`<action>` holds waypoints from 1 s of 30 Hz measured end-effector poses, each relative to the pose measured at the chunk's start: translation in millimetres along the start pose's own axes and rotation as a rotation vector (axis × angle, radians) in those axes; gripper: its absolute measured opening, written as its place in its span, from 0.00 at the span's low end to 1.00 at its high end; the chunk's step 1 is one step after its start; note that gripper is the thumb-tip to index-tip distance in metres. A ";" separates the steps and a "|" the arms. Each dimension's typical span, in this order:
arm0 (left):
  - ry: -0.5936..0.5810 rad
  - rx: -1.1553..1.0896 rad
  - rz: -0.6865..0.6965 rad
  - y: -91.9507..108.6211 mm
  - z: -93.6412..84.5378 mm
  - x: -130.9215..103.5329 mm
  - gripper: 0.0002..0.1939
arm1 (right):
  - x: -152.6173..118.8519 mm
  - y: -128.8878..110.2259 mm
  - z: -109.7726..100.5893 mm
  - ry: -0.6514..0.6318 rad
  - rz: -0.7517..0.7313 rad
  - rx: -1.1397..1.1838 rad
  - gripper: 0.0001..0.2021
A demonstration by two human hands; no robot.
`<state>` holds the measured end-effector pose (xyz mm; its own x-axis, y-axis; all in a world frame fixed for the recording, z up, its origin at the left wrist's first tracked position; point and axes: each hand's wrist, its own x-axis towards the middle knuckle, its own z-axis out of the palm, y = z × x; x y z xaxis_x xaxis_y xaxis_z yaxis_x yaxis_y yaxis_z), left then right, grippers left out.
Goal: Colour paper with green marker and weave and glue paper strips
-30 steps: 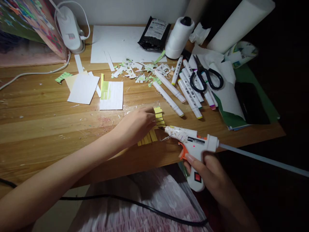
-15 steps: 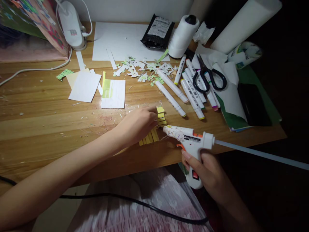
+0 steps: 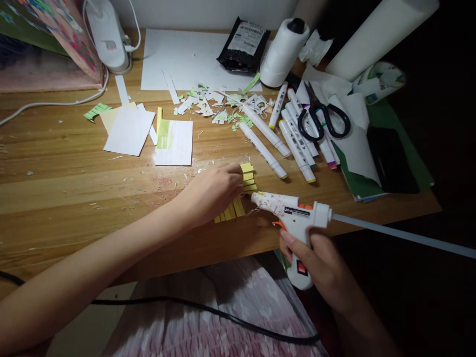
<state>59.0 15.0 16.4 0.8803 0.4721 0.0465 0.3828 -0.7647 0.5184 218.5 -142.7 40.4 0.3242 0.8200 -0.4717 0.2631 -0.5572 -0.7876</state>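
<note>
My right hand (image 3: 316, 258) is wrapped round the handle of a white hot glue gun (image 3: 293, 210), with fingers by its orange trigger. A long translucent glue stick (image 3: 401, 234) juts from the gun's back end. My left hand (image 3: 217, 191) is closed on yellow fringed paper (image 3: 248, 178), cut into several strips; its fingertips are partly hidden behind the hand. More yellow strips (image 3: 230, 210) show below that hand. The gun's nozzle points left and is close to the yellow paper; whether they touch I cannot tell.
Several white markers (image 3: 264, 151) lie beyond my hands, with black-handled scissors (image 3: 323, 119) on top at the right. Paper scraps (image 3: 208, 101), white cards (image 3: 130, 131), a thread spool (image 3: 284, 52), a black packet (image 3: 243, 45) and a dark phone-like slab (image 3: 392, 161) surround them. A black cable (image 3: 208, 310) crosses the lap.
The whole view has shifted very slightly. Both hands, the glue gun and the yellow paper keep nearly the same positions relative to each other.
</note>
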 end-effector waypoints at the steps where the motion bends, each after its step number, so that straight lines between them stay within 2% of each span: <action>1: 0.003 -0.002 -0.008 -0.2 0.5 -0.4 0.12 | 0.0 0.7 0.3 0.002 -0.002 0.009 0.14; 5: 0.027 -0.002 -0.077 0.1 0.0 -1.2 0.09 | -0.2 3.1 1.6 0.014 0.014 0.032 0.16; 13: 0.004 -0.050 -0.067 -0.3 2.9 -1.7 0.08 | -3.6 5.6 0.5 0.050 0.131 0.046 0.18; 21: 0.011 -0.025 -0.046 0.9 2.5 -1.6 0.09 | -9.5 3.4 -8.6 0.114 0.290 0.326 0.13; 27: -0.002 0.003 -0.082 5.6 3.6 -4.2 0.09 | -4.5 8.4 -14.4 0.109 0.169 0.443 0.11; 30: -0.003 0.031 -0.082 7.8 4.9 -7.2 0.09 | -1.6 12.7 -16.6 0.087 0.079 0.399 0.12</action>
<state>57.0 3.5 15.9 0.8465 0.5324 0.0022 0.4621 -0.7369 0.4934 236.5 -153.2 37.8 0.4090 0.7530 -0.5155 -0.1330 -0.5097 -0.8500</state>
